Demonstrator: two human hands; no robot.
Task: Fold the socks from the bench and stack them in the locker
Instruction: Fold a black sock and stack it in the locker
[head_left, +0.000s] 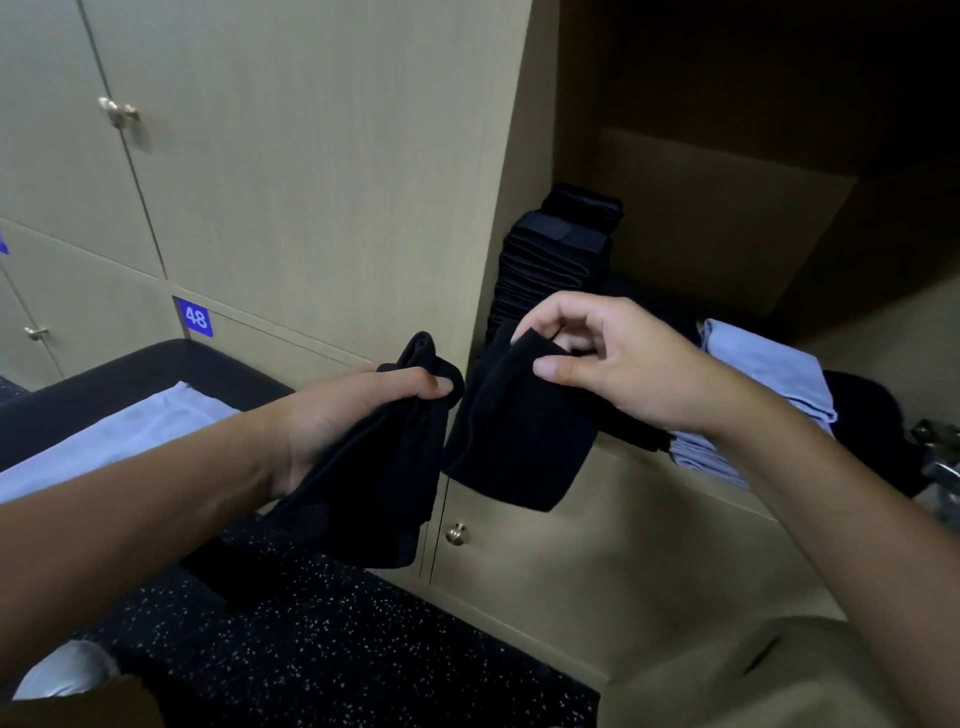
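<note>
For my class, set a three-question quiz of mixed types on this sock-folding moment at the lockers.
1. True or false: the left hand is empty.
2. Multiple choice: the tall stack of folded black socks stands A) on the bench, B) inside the open locker, C) on the floor.
3. Fill in: the blue label on the locker door reads ___.

Key
1. False: it grips a bunch of black socks, while the right hand pinches the top of another black sock.
2. B
3. 48
</note>
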